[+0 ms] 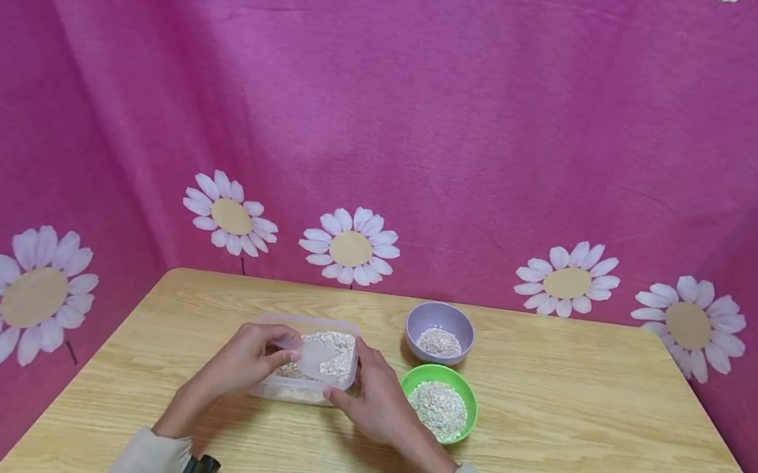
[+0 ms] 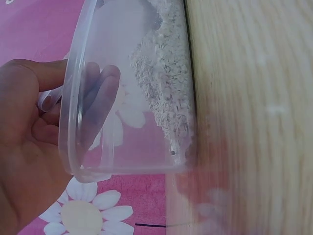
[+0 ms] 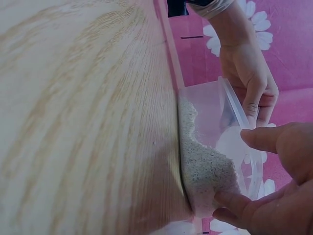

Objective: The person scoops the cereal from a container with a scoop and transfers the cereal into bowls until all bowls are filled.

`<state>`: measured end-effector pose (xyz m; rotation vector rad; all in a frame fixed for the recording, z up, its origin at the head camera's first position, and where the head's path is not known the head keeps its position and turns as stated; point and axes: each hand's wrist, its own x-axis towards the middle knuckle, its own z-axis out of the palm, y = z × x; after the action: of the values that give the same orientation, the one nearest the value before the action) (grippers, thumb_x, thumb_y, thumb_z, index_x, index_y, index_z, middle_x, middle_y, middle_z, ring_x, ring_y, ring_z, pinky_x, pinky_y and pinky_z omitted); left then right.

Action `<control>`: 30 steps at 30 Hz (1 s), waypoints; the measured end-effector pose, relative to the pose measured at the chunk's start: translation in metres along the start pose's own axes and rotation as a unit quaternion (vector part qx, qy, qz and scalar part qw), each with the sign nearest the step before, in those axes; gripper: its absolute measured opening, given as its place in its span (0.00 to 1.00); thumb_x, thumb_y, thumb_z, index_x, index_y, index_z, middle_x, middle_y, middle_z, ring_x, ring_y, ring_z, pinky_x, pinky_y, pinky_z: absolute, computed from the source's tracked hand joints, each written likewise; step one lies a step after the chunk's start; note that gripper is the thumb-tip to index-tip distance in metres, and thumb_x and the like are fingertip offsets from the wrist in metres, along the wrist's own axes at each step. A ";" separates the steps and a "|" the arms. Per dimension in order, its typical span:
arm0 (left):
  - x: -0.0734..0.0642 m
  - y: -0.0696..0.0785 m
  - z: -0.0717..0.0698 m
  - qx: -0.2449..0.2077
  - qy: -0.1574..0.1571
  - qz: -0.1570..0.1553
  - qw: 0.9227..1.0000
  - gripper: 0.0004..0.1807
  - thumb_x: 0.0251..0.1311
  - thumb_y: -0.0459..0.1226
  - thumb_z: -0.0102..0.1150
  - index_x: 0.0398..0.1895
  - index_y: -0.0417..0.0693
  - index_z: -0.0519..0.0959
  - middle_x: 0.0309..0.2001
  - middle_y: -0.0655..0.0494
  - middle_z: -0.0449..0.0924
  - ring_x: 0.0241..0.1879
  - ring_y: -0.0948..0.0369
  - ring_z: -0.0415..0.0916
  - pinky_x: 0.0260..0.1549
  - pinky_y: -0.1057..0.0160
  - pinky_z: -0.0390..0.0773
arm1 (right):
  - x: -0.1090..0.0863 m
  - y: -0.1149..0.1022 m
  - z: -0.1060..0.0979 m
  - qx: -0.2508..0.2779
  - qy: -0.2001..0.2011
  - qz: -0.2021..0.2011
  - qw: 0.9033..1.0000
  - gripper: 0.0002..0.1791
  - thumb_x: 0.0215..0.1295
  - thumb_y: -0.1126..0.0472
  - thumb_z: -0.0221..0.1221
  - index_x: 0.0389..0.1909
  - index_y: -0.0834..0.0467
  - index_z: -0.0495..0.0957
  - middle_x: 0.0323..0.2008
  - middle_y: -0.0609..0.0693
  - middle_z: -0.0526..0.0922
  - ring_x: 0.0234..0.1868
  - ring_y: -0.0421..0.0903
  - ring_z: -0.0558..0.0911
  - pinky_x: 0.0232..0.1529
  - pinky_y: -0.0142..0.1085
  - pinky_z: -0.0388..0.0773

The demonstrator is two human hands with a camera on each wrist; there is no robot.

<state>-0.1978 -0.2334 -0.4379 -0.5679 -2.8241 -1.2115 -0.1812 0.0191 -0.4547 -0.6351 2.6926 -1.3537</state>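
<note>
On the table a clear plastic container [image 1: 284, 392] holds pale flakes that look like oats [image 1: 340, 344], heaped toward its right end. My left hand [image 1: 251, 358] pinches the handle of a translucent scoop [image 1: 317, 357] over the container's left part; the scoop's blade is down among the flakes. In the left wrist view, the handle's end [image 2: 48, 101] shows between thumb and fingers, some fingers seen through the container wall. My right hand [image 1: 377, 394] grips the container's right end, the thumb at the near rim and fingers against the end wall.
Right of the container stands a green bowl [image 1: 473, 411] of pale flakes, close by my right forearm. Behind it is a purple bowl [image 1: 415, 320] with a smaller heap. A pink flowered cloth [image 1: 393, 113] hangs along the table's [image 1: 574, 430] back and sides.
</note>
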 end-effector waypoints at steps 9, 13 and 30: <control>-0.003 -0.006 -0.010 -0.015 0.033 -0.002 0.999 0.06 0.71 0.34 0.68 0.47 0.45 0.88 0.42 0.54 0.89 0.37 0.64 0.82 0.39 0.67 0.82 | 0.000 -0.002 -0.004 0.007 0.007 0.007 1.000 0.52 0.64 0.54 0.75 0.80 0.72 0.58 0.74 0.69 0.71 0.76 0.66 0.71 0.78 0.60 0.66; -0.007 -0.012 -0.019 -0.038 0.054 0.003 0.998 0.07 0.70 0.33 0.69 0.48 0.43 0.87 0.41 0.52 0.90 0.39 0.67 0.85 0.40 0.68 0.84 | -0.001 -0.004 -0.009 0.018 0.012 0.012 1.000 0.53 0.64 0.53 0.75 0.81 0.70 0.59 0.76 0.66 0.71 0.76 0.65 0.72 0.78 0.60 0.67; -0.009 -0.017 -0.042 -0.130 0.123 -0.012 0.984 0.12 0.72 0.31 0.66 0.54 0.33 0.84 0.43 0.38 0.90 0.38 0.69 0.86 0.43 0.68 0.85 | 0.002 0.002 -0.046 0.075 0.037 0.029 0.996 0.52 0.65 0.56 0.75 0.82 0.68 0.58 0.78 0.66 0.67 0.77 0.65 0.72 0.70 0.51 0.78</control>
<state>-0.2005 -0.2765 -0.4219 -0.3621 -2.4953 -1.5505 -0.1945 0.0543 -0.4274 -0.4991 2.6087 -1.5747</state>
